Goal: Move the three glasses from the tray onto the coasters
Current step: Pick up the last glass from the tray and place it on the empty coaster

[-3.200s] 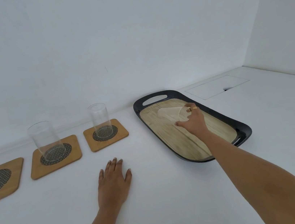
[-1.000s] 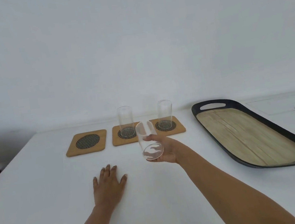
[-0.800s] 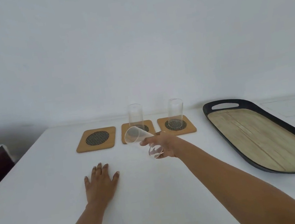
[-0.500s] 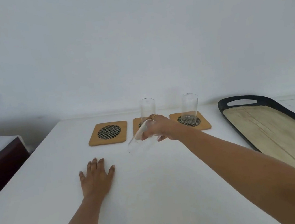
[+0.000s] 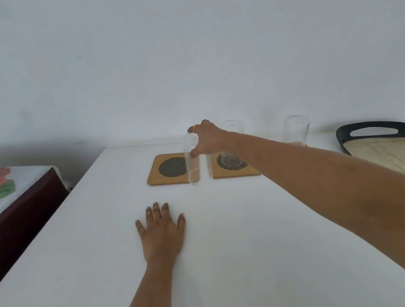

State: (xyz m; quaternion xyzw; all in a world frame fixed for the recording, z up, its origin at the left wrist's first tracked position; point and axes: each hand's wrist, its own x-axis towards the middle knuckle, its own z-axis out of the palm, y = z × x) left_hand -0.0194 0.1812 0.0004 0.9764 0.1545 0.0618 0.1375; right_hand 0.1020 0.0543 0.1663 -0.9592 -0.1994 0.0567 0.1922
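- Right hand (image 5: 207,139): fingers pinching the third glass (image 5: 193,163) near its rim, upright over the left coaster (image 5: 169,168).
- Left hand (image 5: 161,230): fingers spread, flat on bench (image 5: 83,274).
- Two glasses stand right of the fingers.

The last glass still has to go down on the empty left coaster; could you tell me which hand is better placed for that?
Right. The right hand already grips the third glass by its rim, at the empty coaster. The left hand lies flat on the table, nearer the person.
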